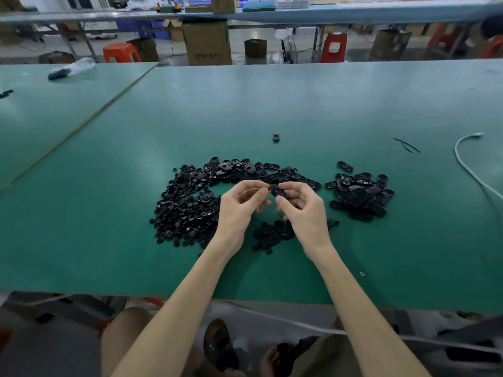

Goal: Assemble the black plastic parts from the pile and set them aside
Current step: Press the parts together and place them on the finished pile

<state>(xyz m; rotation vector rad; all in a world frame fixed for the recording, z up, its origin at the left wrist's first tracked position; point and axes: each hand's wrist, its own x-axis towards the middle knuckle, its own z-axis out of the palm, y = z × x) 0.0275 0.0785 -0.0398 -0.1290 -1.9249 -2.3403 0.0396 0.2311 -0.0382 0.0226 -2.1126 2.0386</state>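
one camera is riding on the person's head, facing forward and tilting down over the table (272, 104) from its near edge. it is sitting close above the left hand (239, 210) and right hand (304, 210), which are falling in mid view, pinching a part (277, 191) between them, with the pile (185, 210) lying beyond and beside them. the wide lens is bowing the far edges and taking in knees (128, 330) at the bottom and a far bench (353, 13), boxes (206, 42) and stools (121, 53) at the top.
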